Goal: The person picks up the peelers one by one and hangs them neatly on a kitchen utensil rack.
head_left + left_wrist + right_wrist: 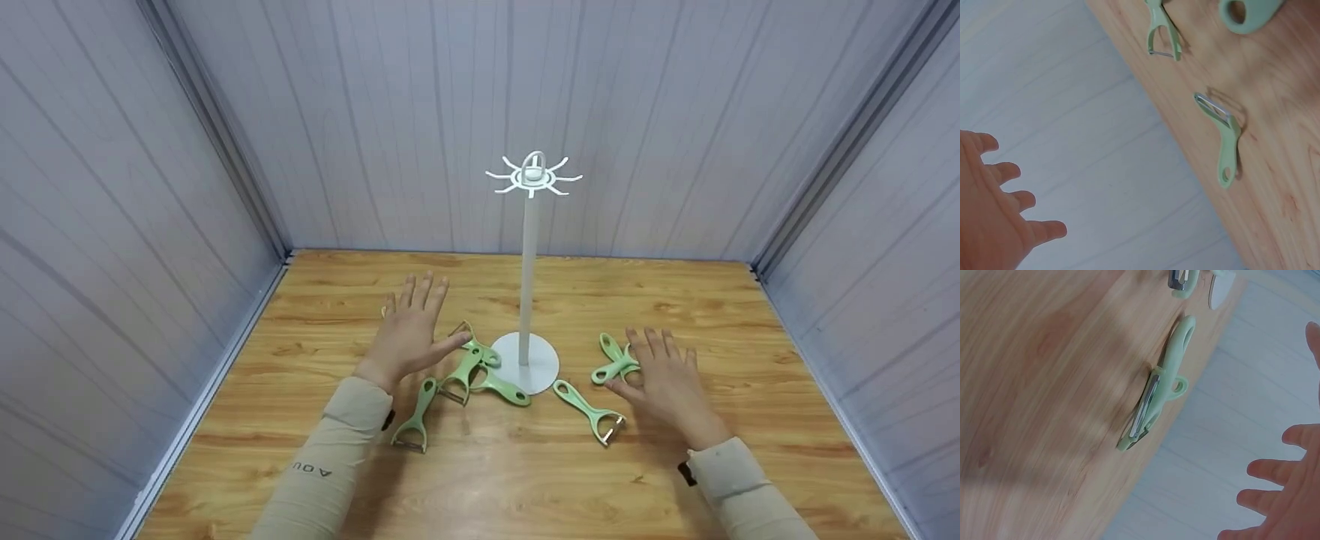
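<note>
My left hand [409,341] hovers with spread, straight fingers over the left side of the table, holding nothing. Just right of it, several green Y-shaped peelers [466,365] lie in a loose cluster, one peeler [424,399] apart at the near side. My right hand [669,384], also spread and holding nothing, partly covers two crossed peelers [611,351]. Between the hands another peeler [576,402] lies with its blade toward the right. In the left wrist view a peeler [1229,149] lies on the wood, away from the fingers [1008,170]. The right wrist view shows overlapping peelers [1169,363].
A white stand [527,277] rises between the hands on a round base [544,367], with curved hooks [568,178] circling its top. Cluster peelers lie against the base's left edge. Pale panel walls [420,127] enclose the wooden table [487,480] at the back and sides.
</note>
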The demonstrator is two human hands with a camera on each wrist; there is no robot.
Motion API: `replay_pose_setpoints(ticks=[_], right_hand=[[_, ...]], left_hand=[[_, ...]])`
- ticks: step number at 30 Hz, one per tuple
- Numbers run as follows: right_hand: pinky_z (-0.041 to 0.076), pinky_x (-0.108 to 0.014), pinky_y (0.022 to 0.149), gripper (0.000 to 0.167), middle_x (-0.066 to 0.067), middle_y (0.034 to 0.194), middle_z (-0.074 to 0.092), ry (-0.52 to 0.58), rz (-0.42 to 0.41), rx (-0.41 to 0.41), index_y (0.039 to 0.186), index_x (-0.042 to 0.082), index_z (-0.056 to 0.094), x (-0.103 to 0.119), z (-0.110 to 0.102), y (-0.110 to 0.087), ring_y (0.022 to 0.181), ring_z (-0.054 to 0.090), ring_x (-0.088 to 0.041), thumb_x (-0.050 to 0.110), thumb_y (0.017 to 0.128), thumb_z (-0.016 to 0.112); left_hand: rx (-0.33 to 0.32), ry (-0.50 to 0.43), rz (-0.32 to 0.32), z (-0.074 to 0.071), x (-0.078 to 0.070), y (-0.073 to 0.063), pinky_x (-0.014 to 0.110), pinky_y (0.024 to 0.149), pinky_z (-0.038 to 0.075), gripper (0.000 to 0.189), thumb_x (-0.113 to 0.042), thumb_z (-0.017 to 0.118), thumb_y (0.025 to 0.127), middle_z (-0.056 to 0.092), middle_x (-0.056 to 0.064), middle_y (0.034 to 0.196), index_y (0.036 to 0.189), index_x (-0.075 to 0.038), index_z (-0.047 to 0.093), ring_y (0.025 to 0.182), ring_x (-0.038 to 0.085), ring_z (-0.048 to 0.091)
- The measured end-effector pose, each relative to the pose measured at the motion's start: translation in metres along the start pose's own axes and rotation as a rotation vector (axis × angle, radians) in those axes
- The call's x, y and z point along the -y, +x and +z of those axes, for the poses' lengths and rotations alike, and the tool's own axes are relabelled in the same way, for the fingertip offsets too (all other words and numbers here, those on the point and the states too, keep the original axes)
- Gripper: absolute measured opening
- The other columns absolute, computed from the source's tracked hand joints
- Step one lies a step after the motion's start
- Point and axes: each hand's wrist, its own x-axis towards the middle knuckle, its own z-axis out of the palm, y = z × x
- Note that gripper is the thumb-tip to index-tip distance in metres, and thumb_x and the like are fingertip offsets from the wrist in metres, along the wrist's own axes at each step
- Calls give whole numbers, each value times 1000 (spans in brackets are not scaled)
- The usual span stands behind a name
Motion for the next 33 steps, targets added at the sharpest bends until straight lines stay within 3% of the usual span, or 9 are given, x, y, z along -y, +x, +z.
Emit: replay_pose_setpoints(ticks=[7,16,24,33], right_hand=[[21,-87,119,98,-33,169,38,4,-19,11,168,4,38,6,1,2,158,28,-60,62,97,74],[32,-80,119,95,-32,163,47,2,-66,-17,164,4,45,12,5,4,154,38,-57,60,94,79],[48,-72,109,93,-28,150,60,29,-142,-75,158,4,52,19,8,4,138,58,-51,61,91,82],[50,-71,105,93,-25,144,63,82,-134,-48,159,4,52,27,13,4,132,62,-49,52,89,89]], left_hand=[[-7,-28,36,-1,-11,7,75,131,11,105,-73,58,101,15,21,182,175,-11,17,169,46,5],[21,-61,54,-1,-24,20,73,131,14,104,-73,55,103,15,19,182,175,-9,16,169,45,7],[35,-155,68,0,-34,30,71,132,18,101,-71,56,104,20,18,181,175,-11,17,168,45,12],[45,-273,95,0,-44,39,60,135,23,106,-72,63,100,23,17,180,175,-11,20,168,39,19]])
